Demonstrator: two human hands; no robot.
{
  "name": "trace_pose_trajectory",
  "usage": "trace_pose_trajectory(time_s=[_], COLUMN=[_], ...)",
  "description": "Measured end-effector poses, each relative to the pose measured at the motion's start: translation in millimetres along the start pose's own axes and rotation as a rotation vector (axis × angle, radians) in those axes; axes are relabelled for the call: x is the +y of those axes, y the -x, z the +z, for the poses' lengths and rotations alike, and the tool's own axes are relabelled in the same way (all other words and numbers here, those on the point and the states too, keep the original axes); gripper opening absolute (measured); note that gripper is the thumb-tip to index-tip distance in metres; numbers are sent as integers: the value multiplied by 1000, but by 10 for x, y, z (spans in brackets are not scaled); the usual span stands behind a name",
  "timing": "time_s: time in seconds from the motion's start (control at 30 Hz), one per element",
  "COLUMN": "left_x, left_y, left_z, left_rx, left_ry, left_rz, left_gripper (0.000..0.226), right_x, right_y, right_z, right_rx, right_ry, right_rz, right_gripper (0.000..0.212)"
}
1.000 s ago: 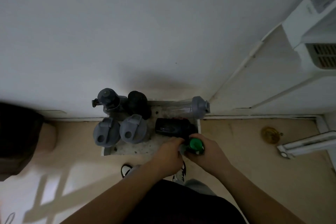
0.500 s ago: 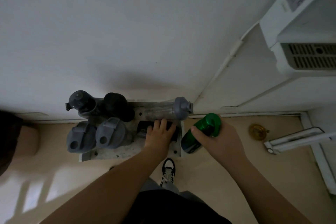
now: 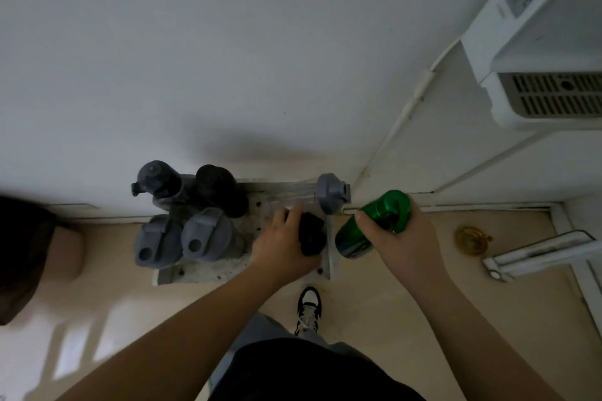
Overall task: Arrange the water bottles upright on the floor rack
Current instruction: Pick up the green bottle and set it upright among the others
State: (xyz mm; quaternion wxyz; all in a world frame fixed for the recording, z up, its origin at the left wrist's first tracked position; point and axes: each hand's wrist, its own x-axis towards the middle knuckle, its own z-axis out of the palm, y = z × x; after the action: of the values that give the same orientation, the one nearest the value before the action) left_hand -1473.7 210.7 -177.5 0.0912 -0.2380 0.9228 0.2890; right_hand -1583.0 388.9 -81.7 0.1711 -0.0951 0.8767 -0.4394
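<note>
The left hand (image 3: 282,246) is wrapped around a black bottle (image 3: 312,234) at the right end of the floor rack (image 3: 208,271), close to its front right corner, fingers curled over the far side and thumb on the near side; the bottle looks partly tipped, though the dim light makes its exact lean hard to read. The right hand (image 3: 399,238) grasps a green bottle (image 3: 374,221) just beyond the rack's right edge, held off the floor and tilted, cap end up and away — thumb across the glossy body, fingers behind the neck. Four bottles already stand upright at the rack's left end: two with grey flip lids (image 3: 184,239) along the front edge, and a grey-capped one (image 3: 159,181) and a dark one (image 3: 218,187) along the back edge by the wall. A clear bottle with a grey cap (image 3: 312,195) lies on its side along the back edge, its cap at the back right corner. All of these look like rigid plastic or metal, likely light if empty, and their smooth, shiny walls could slip — so a full wrap around the mid-body, as both hands now have, seems the safest hold, rather than pinching a lid or loop. The clear one probably wants lifting by its body just below the cap.
</note>
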Motion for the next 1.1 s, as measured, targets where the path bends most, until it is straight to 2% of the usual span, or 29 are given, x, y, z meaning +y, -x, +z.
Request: trace_pose_trajectory(time_s=[0.1, 0.3, 0.43, 0.53, 0.8, 0.97, 1.1], left_x=[-48, -228, -292, -277, -188, -278, -314], left_y=[185, 471, 502, 512, 385, 383, 403], left_z=[-168, -218, -155, -130, -304, -255, -167], left_rx=[42, 153, 82, -17, 34, 79, 68], left_ry=[182, 153, 46, -93, -291, -291, -368], left_rz=[-126, -158, -140, -100, -63, -78, -7], left_gripper=[107, 92, 90, 83, 51, 47, 60], right_x=[-112, -245, -186, -157, -136, -97, -143], right_y=[-36, -75, -98, -123, -246, -277, -283], right_z=[119, 545, 770, 825, 855, 890, 894], right_rx=[-50, -265, -348, -399, -384, -424, -424], right_ry=[-28, -11, 6, 11, 32, -12, -11], right_rz=[-36, -81, -78, -82, -95, -73, -96], right_gripper=[27, 39, 50, 50, 44, 48, 46])
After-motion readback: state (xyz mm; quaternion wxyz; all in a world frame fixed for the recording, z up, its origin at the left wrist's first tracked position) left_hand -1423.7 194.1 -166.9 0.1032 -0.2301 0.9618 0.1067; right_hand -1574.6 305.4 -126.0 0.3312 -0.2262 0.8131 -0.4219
